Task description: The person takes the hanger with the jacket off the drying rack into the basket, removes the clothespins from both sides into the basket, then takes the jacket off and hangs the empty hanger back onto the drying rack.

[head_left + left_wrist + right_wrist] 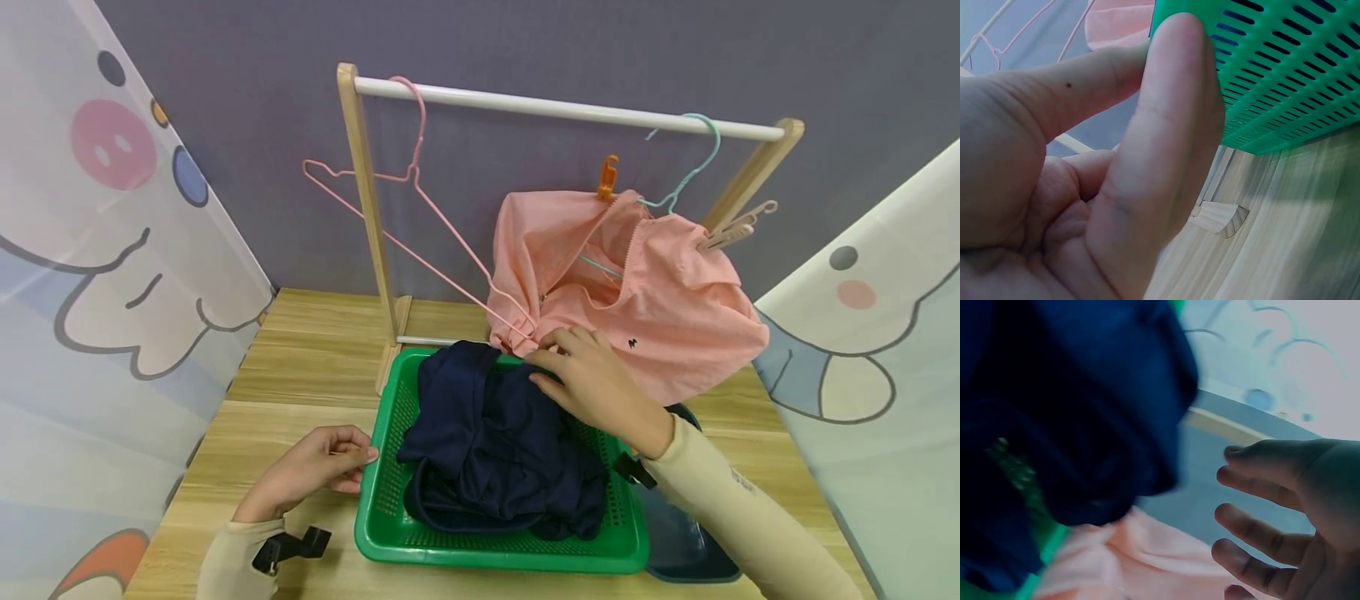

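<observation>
A green plastic basket (372,508) stands on the wooden table, heaped with dark navy clothing (498,442). At its left rim my left hand (322,467) pinches the edge between thumb and fingers; the left wrist view shows the slotted basket wall (1297,69) beside the fingertips. Above the far rim hovers my right hand (588,379), its fingers spread and loosely bent, holding nothing. Just beyond its fingertips lie the lower end of a pink hanger (457,237) and a pink garment (570,325). In the right wrist view, a gap separates the fingers (1260,534) from the navy cloth (1097,406).
A wood-framed rack with a white rod (570,107) stands behind the basket. From it a turquoise hanger (693,171) carries the pink garment, which bears an orange clip (607,177) and beige clothespins (738,227). A dark blue bin (678,533) sits right of the basket, partly under my forearm.
</observation>
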{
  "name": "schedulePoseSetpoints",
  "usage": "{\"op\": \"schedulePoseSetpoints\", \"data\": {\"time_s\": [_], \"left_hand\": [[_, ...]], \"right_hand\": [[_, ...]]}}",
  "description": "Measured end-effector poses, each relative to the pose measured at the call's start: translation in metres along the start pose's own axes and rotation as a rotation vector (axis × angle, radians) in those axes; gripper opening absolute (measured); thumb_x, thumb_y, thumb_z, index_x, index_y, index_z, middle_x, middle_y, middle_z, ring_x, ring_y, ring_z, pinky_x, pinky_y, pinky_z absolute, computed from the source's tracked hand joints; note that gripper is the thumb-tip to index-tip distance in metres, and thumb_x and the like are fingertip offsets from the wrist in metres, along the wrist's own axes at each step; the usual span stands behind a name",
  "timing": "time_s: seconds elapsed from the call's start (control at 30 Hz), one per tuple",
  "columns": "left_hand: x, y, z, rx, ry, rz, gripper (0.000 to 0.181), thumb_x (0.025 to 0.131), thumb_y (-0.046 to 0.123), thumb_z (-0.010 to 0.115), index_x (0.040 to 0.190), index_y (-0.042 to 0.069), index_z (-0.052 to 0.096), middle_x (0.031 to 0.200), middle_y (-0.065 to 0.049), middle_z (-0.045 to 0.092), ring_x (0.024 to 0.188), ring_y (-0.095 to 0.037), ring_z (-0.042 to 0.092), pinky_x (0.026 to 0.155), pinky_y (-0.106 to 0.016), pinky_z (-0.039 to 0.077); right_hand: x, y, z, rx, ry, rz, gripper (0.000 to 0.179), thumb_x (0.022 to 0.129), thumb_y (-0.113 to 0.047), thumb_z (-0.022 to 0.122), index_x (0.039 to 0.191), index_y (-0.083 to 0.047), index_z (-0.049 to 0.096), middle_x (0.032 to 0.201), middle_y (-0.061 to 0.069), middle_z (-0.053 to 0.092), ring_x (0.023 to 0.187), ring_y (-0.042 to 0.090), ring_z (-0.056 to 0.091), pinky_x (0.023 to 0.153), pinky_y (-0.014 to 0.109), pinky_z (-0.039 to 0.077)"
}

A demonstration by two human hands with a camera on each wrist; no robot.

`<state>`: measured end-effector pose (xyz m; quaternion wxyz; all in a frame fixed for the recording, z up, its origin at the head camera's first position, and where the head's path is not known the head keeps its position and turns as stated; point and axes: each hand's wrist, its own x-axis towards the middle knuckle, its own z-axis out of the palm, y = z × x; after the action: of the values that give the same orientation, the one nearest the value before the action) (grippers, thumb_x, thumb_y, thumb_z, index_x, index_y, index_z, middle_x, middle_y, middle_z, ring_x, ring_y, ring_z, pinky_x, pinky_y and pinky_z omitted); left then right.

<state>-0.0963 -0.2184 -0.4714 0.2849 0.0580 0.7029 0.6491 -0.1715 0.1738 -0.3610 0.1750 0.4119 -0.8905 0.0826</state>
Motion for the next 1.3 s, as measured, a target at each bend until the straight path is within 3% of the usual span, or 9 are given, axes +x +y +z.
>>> {"op": "schedulePoseSetpoints", "data": {"time_s": [0.1, 0.23, 0.37, 0.53, 0.63, 0.83, 1.1, 1.2, 1.3], "left_hand": [[0.001, 0.000, 0.001, 0.001, 0.002, -0.001, 0.027, 0.100, 0.019, 0.065, 0.106, -0.008, 0.060, 0.088, -0.011, 0.063, 0.079, -0.024, 0.063, 0.071, -0.038, 0.061], [0.001, 0.001, 0.002, 0.002, 0.006, -0.007, 0.027, 0.099, 0.020, 0.066, 0.104, -0.006, 0.060, 0.086, -0.010, 0.062, 0.078, -0.022, 0.062, 0.070, -0.038, 0.061], [0.002, 0.001, 0.002, 0.002, 0.007, -0.006, 0.028, 0.099, 0.020, 0.067, 0.104, -0.006, 0.060, 0.085, -0.010, 0.062, 0.077, -0.022, 0.062, 0.070, -0.038, 0.062], [0.002, 0.001, 0.002, -0.003, 0.002, 0.000, 0.027, 0.099, 0.020, 0.066, 0.104, -0.007, 0.060, 0.086, -0.010, 0.062, 0.078, -0.022, 0.062, 0.070, -0.038, 0.062], [0.002, 0.001, 0.002, -0.004, -0.001, 0.002, 0.027, 0.099, 0.020, 0.066, 0.104, -0.007, 0.060, 0.085, -0.010, 0.062, 0.077, -0.021, 0.062, 0.070, -0.038, 0.062], [0.001, 0.001, 0.001, 0.002, 0.003, 0.004, 0.028, 0.099, 0.020, 0.066, 0.104, -0.007, 0.060, 0.086, -0.010, 0.062, 0.078, -0.021, 0.062, 0.070, -0.038, 0.062], [0.001, 0.000, 0.002, 0.001, 0.012, -0.003, 0.029, 0.099, 0.020, 0.067, 0.105, -0.007, 0.060, 0.087, -0.011, 0.063, 0.078, -0.022, 0.062, 0.070, -0.038, 0.062], [0.001, 0.000, 0.002, 0.000, 0.014, -0.004, 0.029, 0.099, 0.020, 0.067, 0.105, -0.007, 0.060, 0.087, -0.011, 0.064, 0.078, -0.022, 0.063, 0.070, -0.038, 0.062], [0.001, -0.001, 0.001, -0.001, 0.015, -0.003, 0.029, 0.099, 0.020, 0.066, 0.105, -0.008, 0.060, 0.087, -0.011, 0.064, 0.078, -0.022, 0.063, 0.070, -0.038, 0.062]], "right_hand": [[0.014, 0.007, 0.019, -0.040, -0.071, -0.002, 0.023, 0.090, -0.027, 0.078, 0.110, -0.016, 0.077, 0.101, 0.006, 0.064, 0.093, 0.028, 0.058, 0.081, 0.046, 0.046], [0.029, 0.013, 0.041, -0.104, -0.116, -0.024, 0.029, 0.088, -0.029, 0.080, 0.115, -0.019, 0.075, 0.103, 0.006, 0.064, 0.093, 0.029, 0.059, 0.073, 0.044, 0.048], [0.039, 0.017, 0.055, -0.111, -0.089, -0.068, 0.029, 0.085, -0.024, 0.083, 0.112, -0.018, 0.076, 0.106, 0.007, 0.064, 0.099, 0.029, 0.059, 0.073, 0.043, 0.049], [0.044, 0.018, 0.063, -0.090, -0.014, -0.094, 0.011, 0.086, -0.020, 0.081, 0.096, -0.019, 0.078, 0.099, 0.007, 0.064, 0.099, 0.027, 0.059, 0.075, 0.043, 0.049], [0.040, 0.016, 0.057, -0.057, 0.000, -0.065, 0.006, 0.088, -0.021, 0.079, 0.093, -0.020, 0.078, 0.097, 0.005, 0.061, 0.092, 0.026, 0.059, 0.072, 0.042, 0.048], [0.024, 0.004, 0.025, 0.060, -0.046, -0.008, 0.008, 0.091, -0.020, 0.076, 0.098, -0.019, 0.079, 0.097, 0.001, 0.064, 0.087, 0.023, 0.056, 0.081, 0.042, 0.046], [-0.010, -0.020, -0.006, 0.133, 0.111, -0.088, 0.012, 0.085, -0.015, 0.081, 0.096, -0.017, 0.079, 0.103, 0.004, 0.062, 0.090, 0.024, 0.059, 0.077, 0.042, 0.047], [-0.021, -0.032, -0.018, 0.130, 0.147, -0.123, 0.007, 0.094, -0.022, 0.073, 0.098, -0.018, 0.078, 0.107, 0.005, 0.061, 0.094, 0.025, 0.059, 0.077, 0.043, 0.046], [-0.029, -0.046, -0.030, 0.131, 0.162, -0.159, 0.021, 0.103, -0.030, 0.059, 0.099, -0.020, 0.077, 0.109, 0.005, 0.061, 0.097, 0.025, 0.058, 0.078, 0.044, 0.045]]}}
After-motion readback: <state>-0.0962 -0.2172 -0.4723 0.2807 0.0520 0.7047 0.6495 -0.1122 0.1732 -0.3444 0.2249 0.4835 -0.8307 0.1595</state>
